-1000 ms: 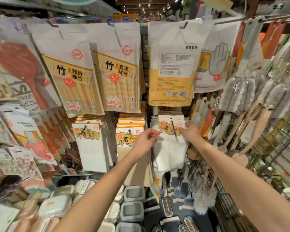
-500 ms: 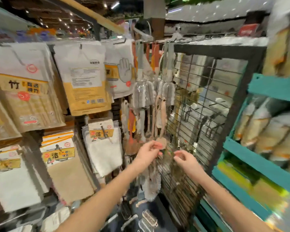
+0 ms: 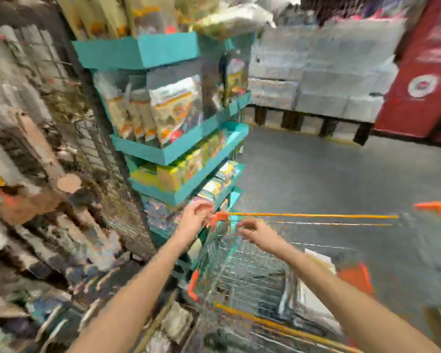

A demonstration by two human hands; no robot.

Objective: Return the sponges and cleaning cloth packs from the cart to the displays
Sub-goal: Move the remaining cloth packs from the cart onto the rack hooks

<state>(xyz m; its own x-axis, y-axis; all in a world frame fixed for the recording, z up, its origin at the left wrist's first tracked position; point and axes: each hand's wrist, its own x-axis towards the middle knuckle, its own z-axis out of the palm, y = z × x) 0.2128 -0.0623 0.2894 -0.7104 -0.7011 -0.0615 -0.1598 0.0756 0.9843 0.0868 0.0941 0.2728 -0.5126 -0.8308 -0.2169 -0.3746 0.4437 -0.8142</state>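
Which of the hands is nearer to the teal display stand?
Left. The left hand is in front of the teal display stand, at its bottom tier; the right hand is off to its right, above the cart.

A teal rack (image 3: 168, 49) of bagged snacks (image 3: 173, 108) faces pale stacked cases (image 3: 329, 80) and a red banner (image 3: 423, 72) across grey floor (image 3: 316, 174).

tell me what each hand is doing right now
Left hand: curled at the wire shopping cart's orange plastic corner; grip cannot be told.
Right hand: loosely curled, holding nothing.

Bare left grip (image 3: 195, 218) and bare right grip (image 3: 258, 231) on bare forearms (image 3: 143, 281), outlines motion-blurred.
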